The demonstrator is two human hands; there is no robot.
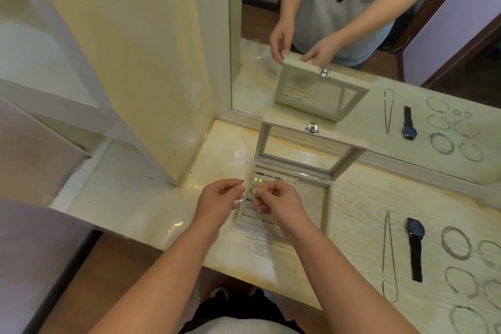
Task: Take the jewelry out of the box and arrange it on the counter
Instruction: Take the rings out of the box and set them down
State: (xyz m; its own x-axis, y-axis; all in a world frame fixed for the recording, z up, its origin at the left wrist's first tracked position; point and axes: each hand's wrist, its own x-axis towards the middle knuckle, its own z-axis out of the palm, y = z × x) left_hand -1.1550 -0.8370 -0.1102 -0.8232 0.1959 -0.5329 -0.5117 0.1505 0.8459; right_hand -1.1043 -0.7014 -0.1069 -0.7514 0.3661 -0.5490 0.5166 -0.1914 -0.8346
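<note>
A cream jewelry box (311,198) stands open on the pale counter (352,198), its glass lid (306,146) leaning back against the mirror. Small earrings and a chain lie in its back slots. My right hand (279,202) pinches a silver ring (254,190) over the ring rolls. My left hand (221,199) rests on the box's left edge with curled fingers; I cannot tell whether they hold anything. To the right lie a silver necklace (388,255), a dark watch (415,247) and several silver bangles (458,243).
A mirror (379,35) runs along the back of the counter and shows the person, the box and the jewelry. A cream cabinet wall (141,62) closes the left side. The counter's front edge is near my body.
</note>
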